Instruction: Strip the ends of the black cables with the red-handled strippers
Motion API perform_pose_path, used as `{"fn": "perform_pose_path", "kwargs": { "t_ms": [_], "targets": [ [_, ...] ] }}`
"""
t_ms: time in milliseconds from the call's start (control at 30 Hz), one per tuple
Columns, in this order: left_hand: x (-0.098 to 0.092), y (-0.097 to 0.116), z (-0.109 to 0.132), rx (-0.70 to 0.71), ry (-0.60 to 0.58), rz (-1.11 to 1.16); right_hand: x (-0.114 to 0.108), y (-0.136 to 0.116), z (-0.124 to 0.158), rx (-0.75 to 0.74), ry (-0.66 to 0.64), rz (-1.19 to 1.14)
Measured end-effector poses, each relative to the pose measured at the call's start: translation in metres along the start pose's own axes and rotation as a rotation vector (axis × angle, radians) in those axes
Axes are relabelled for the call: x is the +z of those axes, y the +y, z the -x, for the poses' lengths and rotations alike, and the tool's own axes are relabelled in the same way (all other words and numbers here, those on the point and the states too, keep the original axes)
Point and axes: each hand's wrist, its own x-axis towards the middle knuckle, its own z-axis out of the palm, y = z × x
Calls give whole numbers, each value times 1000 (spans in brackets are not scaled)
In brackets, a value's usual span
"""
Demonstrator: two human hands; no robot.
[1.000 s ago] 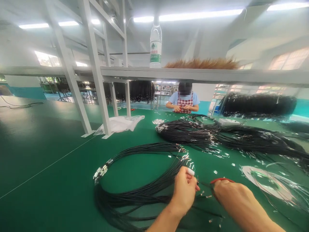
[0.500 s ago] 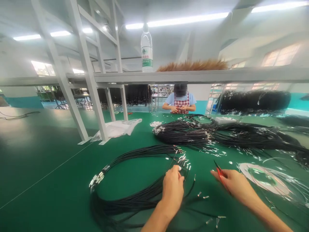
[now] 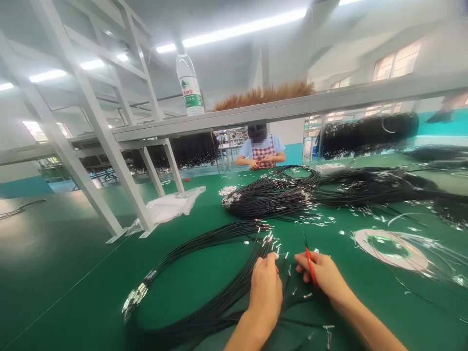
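Observation:
My left hand [image 3: 266,287] is closed over the ends of the bundle of black cables [image 3: 219,301], its fingertips pinched near the bared ends. Something small and white shows at its thumb and finger; I cannot make out what it is. Just to the right, my right hand [image 3: 323,275] holds a slim red-handled tool [image 3: 310,263] with a dark pointed tip, aimed away from me. The two hands are close but apart. The cable bundle curves in a loop across the green table, with silver connectors [image 3: 135,295] gathered at its left end. Several loose cable ends lie below the right hand.
A larger pile of black cables [image 3: 270,195] lies farther back. At right is a white disc [image 3: 391,248] with thin wires. Metal shelf posts [image 3: 98,131] stand at left beside a clear plastic bag [image 3: 168,207]. A bottle [image 3: 190,87] stands on the shelf; a co-worker [image 3: 260,151] sits opposite.
My right hand has moved left with the red-handled tool, close to my left hand, and the tool has turned more upright. The view has tilted and shifted right.

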Motion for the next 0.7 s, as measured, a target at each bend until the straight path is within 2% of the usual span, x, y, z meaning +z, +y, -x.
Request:
{"fn": "perform_pose_path", "kwargs": {
  "t_ms": [200,367,533,700],
  "targets": [
    [-1,1,7,67,-43,52,0,-2,-1,-1,-2,-106],
    [2,1,8,42,-6,209,-3,-13,7,-69,-101,-187],
    [-10,19,12,74,49,357,-7,-34,26,-147,-213,-230],
    [-19,35,22,41,37,467,-9,-46,38,-158,-200,-219]
  ]
}}
